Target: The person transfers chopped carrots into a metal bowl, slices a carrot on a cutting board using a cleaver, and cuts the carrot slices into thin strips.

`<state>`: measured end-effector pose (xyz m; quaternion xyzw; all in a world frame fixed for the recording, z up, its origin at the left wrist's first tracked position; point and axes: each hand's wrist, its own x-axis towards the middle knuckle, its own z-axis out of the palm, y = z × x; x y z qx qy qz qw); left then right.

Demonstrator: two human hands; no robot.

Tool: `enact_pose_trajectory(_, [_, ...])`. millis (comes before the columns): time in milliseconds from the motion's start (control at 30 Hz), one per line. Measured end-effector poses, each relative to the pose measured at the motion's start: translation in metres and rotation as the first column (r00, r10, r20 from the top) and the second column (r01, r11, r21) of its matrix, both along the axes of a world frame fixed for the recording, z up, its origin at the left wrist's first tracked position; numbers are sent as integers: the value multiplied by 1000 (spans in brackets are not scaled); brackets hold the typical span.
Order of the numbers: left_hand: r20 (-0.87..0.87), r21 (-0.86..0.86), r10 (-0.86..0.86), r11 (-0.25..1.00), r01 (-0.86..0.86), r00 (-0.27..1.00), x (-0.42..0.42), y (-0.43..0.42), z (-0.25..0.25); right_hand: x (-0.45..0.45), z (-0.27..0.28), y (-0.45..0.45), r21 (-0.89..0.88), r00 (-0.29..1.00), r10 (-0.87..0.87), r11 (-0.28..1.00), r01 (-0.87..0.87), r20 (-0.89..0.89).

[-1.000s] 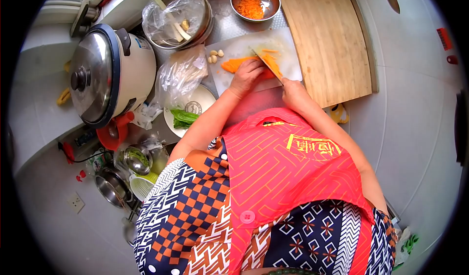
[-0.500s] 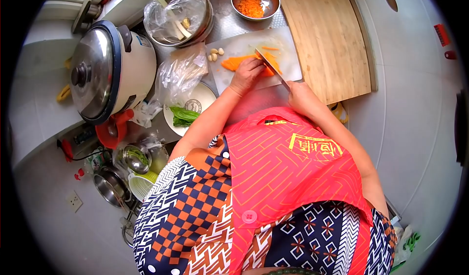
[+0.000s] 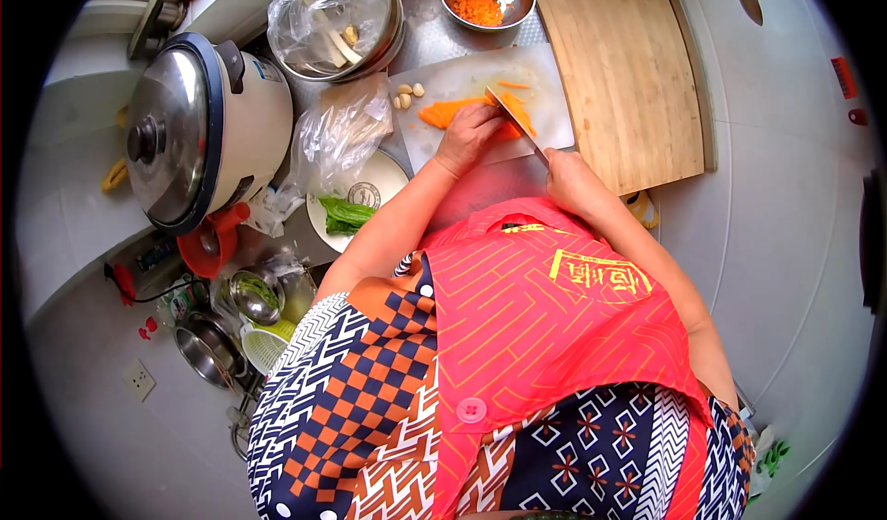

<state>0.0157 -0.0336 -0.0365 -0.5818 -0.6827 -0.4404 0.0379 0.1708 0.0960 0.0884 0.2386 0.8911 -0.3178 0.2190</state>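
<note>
On a white cutting board (image 3: 545, 86) lie thin orange carrot slices (image 3: 445, 114), with cut strips around the blade. My left hand (image 3: 469, 134) has its fingers bent and pressed down on the carrot, just left of the knife. The kitchen knife (image 3: 519, 123) slants across the carrot, its handle closed in my right hand (image 3: 573, 180). Several peeled garlic cloves (image 3: 407, 97) sit at the board's upper left. My left fingers partly hide the carrot beneath them.
A metal bowl (image 3: 446, 7) of chopped carrot stands behind the board, a wooden board (image 3: 619, 86) to the right. Leftward are a plate (image 3: 393, 180) with green leaves, a plastic bag (image 3: 346, 132), a bowl with scallion and ginger (image 3: 349, 35), and a large rice cooker (image 3: 249, 104).
The view has shifted slightly. Both hands stay at the same spot on the carrot, and the knife keeps nearly the same slant.
</note>
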Motion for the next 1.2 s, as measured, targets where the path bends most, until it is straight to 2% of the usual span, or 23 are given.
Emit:
enact_pose_trajectory(167, [-19, -10, 7, 1000, -7, 1000, 1, -1, 4, -6, -34, 1, 15, 998, -2, 1000, 3, -59])
enact_pose_trajectory(367, [-3, 0, -6, 1000, 6, 1000, 0, 1, 3, -5, -44, 1, 21, 992, -44, 999, 47, -117])
enact_pose_trajectory(800, [-22, 18, 6, 1000, -6, 1000, 1, 2, 1, -7, -30, -3, 35, 994, -40, 998, 44, -105])
enact_pose_trajectory(900, [-11, 29, 12, 1000, -11, 1000, 2, 1, 4, -1, -25, 1, -9, 995, -26, 1000, 25, -95])
enact_pose_trajectory(1000, [1, 30, 4, 1000, -4, 1000, 1, 3, 2, 9, -19, 2, -37, 983, -34, 999, 28, -182])
enact_pose_trajectory(1100, [17, 23, -2, 1000, 2, 1000, 1, 0, -4, 9, 1, 1, -48, 997, -48, 998, 45, -67])
enact_pose_trajectory(1200, [18, -4, -7, 1000, 7, 1000, 1, 0, -3, 10, 5, 2, -60, 998, -35, 998, 31, -59])
